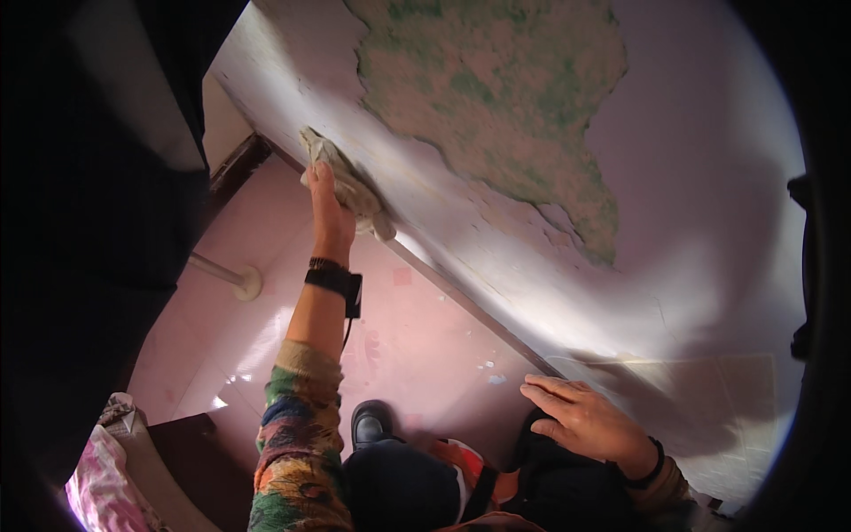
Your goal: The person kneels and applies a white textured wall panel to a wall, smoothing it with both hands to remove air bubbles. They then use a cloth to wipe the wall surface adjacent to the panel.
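The left hand is stretched out ahead and grips a crumpled, pale cloth, pressing it against the lower part of the wall. The cloth lies under and just beyond the fingers, bunched along the wall a little above the dark skirting strip that runs where wall meets floor. A dark strap sits round that wrist, and the sleeve below it is knitted in many colours.

The right hand holds nothing: it is open, fingers spread, resting flat near the base of the wall and above the person's dark-clad knee, well apart from the cloth. A dark band circles its wrist too.

Above the cloth and to its right, a large patch of bare green plaster shows where the pale paint has flaked away. The pink floor carries small pale flecks near the skirting. A black shoe stands on the floor between the two arms. To the left, a pale pipe meets the floor in a round flange, near the left forearm. A flowered bundle of fabric lies at the lower left.
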Available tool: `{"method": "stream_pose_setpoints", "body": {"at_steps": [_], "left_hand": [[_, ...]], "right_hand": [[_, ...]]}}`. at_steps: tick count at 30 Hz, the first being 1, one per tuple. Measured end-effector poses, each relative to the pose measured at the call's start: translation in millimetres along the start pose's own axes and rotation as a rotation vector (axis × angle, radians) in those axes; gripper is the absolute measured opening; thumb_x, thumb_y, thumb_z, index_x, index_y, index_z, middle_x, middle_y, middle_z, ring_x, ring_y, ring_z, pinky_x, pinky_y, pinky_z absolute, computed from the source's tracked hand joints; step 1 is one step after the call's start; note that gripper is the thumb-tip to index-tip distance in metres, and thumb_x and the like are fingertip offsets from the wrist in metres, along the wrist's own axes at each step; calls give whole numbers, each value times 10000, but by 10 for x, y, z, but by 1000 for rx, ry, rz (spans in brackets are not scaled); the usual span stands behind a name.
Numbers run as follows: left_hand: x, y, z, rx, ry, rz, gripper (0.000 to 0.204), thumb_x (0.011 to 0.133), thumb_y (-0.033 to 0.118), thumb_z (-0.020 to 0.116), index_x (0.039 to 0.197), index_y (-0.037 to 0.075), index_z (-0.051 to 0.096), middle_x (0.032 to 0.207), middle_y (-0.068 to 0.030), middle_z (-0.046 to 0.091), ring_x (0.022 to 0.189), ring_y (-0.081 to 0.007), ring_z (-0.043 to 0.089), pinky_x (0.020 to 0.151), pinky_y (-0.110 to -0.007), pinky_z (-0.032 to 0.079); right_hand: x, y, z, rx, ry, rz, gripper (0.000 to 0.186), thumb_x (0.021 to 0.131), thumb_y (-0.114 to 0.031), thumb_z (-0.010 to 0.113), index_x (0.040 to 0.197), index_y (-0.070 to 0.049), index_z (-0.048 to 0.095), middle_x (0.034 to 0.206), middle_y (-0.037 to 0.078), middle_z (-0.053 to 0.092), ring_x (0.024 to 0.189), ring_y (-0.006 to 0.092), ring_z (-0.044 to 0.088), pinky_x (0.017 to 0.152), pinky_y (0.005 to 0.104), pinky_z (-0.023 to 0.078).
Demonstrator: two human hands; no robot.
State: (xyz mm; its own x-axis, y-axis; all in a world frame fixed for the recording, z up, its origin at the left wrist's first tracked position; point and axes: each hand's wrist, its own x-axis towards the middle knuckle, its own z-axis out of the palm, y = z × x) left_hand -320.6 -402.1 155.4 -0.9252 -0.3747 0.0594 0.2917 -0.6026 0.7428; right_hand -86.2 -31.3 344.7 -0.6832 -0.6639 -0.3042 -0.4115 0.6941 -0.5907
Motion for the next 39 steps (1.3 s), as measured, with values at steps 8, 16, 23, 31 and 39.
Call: {"method": "stream_pose_setpoints", "body": {"at_steps": [8,16,23,31,39], "left_hand": [[-1145,-459,646,624,0,192,326,927,66,635,1239,51,544,1195,-67,540,1104,-186,501,946,-316,427],[-730,-409,381,301,-43,36,298,874,-28,597,1154,62,557,999,15,539,857,-83,515,746,-243,469],[361,9,78,123,124,147,142,986,57,566,1108,130,569,903,20,542,782,-72,552,712,-214,500],[-25,-114,479,637,201,365,333,950,108,585,1243,-16,488,1142,-87,528,1026,-197,503,947,-324,413],[54,151,388,413,22,167,216,881,-56,622,1049,66,563,970,-2,598,930,-126,576,830,-262,476]], "right_hand": [[28,26,29,-7,-90,-14,481,900,-203,701,1319,-15,557,1373,170,560,1223,339,572,1001,425,460],[-19,85,38,-2,-89,-9,471,921,-223,676,1326,-21,548,1362,173,568,1208,337,582,989,425,463],[-5,182,68,61,-126,23,460,937,-247,655,1321,-20,548,1360,188,567,1175,371,589,973,428,476],[28,164,81,77,-149,10,435,941,-236,649,1306,-20,556,1326,188,594,1149,381,600,953,429,489],[53,185,110,123,-161,-34,395,964,-226,615,1294,-23,533,1280,181,599,1132,380,591,938,447,473]]}}
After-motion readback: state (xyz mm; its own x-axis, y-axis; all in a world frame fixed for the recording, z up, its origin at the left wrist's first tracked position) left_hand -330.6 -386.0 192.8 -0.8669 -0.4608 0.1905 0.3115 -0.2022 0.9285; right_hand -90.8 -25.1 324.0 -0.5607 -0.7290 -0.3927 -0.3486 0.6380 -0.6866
